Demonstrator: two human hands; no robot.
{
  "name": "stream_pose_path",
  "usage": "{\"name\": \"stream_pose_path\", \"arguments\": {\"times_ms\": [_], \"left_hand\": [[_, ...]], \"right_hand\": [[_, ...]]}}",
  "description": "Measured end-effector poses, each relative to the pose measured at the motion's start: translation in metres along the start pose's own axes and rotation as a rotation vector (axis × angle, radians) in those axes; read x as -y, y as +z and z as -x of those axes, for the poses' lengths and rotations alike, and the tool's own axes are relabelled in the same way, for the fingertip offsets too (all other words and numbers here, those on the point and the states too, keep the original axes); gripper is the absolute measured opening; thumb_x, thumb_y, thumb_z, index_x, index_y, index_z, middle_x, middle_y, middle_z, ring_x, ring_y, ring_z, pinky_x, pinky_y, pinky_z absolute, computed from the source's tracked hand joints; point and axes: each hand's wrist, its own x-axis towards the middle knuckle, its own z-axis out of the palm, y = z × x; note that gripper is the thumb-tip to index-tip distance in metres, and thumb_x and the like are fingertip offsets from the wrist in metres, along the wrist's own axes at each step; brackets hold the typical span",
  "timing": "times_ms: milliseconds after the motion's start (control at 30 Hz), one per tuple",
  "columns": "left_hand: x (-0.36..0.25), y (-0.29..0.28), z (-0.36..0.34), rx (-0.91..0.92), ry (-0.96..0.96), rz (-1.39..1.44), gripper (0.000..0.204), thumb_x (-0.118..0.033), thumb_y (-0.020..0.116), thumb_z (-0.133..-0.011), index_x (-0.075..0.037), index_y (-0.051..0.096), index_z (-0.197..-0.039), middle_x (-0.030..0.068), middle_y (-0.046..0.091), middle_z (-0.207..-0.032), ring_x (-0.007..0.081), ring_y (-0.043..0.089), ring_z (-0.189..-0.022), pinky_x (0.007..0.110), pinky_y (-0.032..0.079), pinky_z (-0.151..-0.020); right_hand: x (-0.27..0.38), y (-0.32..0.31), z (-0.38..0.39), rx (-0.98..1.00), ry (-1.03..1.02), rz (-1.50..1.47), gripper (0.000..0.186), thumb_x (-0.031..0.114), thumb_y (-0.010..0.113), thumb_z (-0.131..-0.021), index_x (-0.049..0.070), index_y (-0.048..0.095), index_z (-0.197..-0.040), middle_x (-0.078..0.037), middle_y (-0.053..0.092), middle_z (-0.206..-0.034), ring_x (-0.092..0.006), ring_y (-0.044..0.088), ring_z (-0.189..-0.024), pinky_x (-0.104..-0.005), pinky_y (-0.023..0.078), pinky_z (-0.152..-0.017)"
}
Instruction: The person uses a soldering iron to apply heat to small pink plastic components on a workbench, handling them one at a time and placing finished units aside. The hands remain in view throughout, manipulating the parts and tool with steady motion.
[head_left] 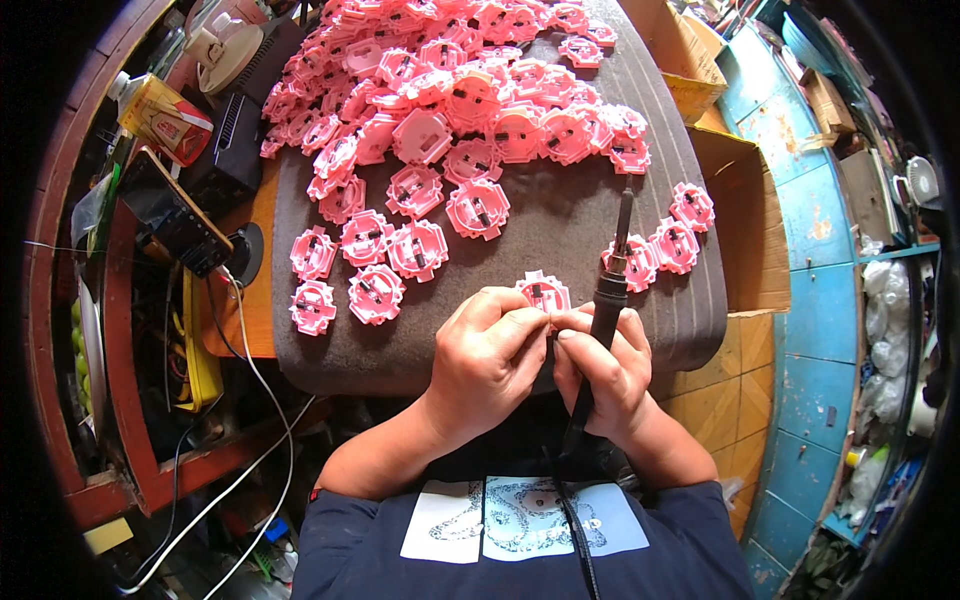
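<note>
My left hand is closed in a pinch at the near side of a pink plastic housing with dark inner parts, just above the mat; what the fingertips hold is too small to make out. My right hand grips a black soldering iron, its tip pointing away from me, while thumb and finger meet my left fingertips at that housing. The iron's cord trails down over my dark shirt. Loose pink housings lie around both hands on the dark padded mat.
A large heap of pink housings covers the far mat. At left stand a phone on a stand, a bottle, a black device and dangling cables. Cardboard boxes and a blue cabinet are at right.
</note>
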Motion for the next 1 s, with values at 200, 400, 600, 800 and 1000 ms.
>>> {"name": "stream_pose_path", "arguments": {"times_ms": [200,400,600,800,1000], "left_hand": [[0.000,0.001,-0.003,0.017,0.052,-0.069,0.021,0.004,0.081,-0.080,-0.001,0.076,-0.100,0.0144,0.070,-0.099,0.0296,0.073,-0.086,0.037,0.059,-0.074],[-0.001,0.001,-0.002,0.004,0.032,-0.070,0.019,0.005,0.080,-0.080,0.000,0.075,-0.097,0.0138,0.068,-0.095,0.0279,0.071,-0.081,0.036,0.057,-0.072],[-0.001,0.002,-0.002,0.008,0.034,-0.065,0.019,0.006,0.080,-0.080,-0.001,0.075,-0.097,0.0125,0.067,-0.095,0.0244,0.069,-0.077,0.033,0.056,-0.067],[-0.001,0.003,-0.003,0.006,0.040,-0.063,0.018,0.006,0.080,-0.081,0.000,0.075,-0.097,0.0116,0.067,-0.095,0.0225,0.069,-0.076,0.033,0.055,-0.066],[-0.001,0.003,-0.002,-0.001,0.036,-0.060,0.018,0.006,0.080,-0.081,0.000,0.075,-0.097,0.0119,0.067,-0.095,0.0228,0.069,-0.076,0.032,0.055,-0.066]], "right_hand": [[0.001,-0.002,-0.006,-0.029,0.024,-0.029,0.046,0.003,0.076,-0.081,0.004,0.064,-0.126,-0.016,0.075,-0.110,-0.0345,0.071,-0.089,-0.0434,0.052,-0.082],[0.001,-0.047,-0.002,-0.004,0.001,-0.144,0.051,0.034,0.067,-0.103,-0.002,0.056,-0.137,-0.019,0.075,-0.102,-0.0336,0.069,-0.081,-0.0465,0.053,-0.073],[0.018,-0.073,0.001,0.042,0.091,-0.117,0.042,0.032,0.078,-0.095,-0.001,0.069,-0.119,-0.015,0.066,-0.091,-0.0303,0.063,-0.073,-0.0403,0.053,-0.064],[0.024,-0.073,0.003,0.079,0.042,-0.128,0.028,0.012,0.078,-0.085,0.001,0.070,-0.110,-0.006,0.063,-0.074,-0.0224,0.056,-0.060,-0.0356,0.042,-0.053],[0.023,-0.067,0.002,0.073,0.015,-0.121,0.026,0.010,0.078,-0.082,0.000,0.071,-0.106,-0.005,0.062,-0.072,-0.0217,0.055,-0.058,-0.0346,0.040,-0.051]]}}
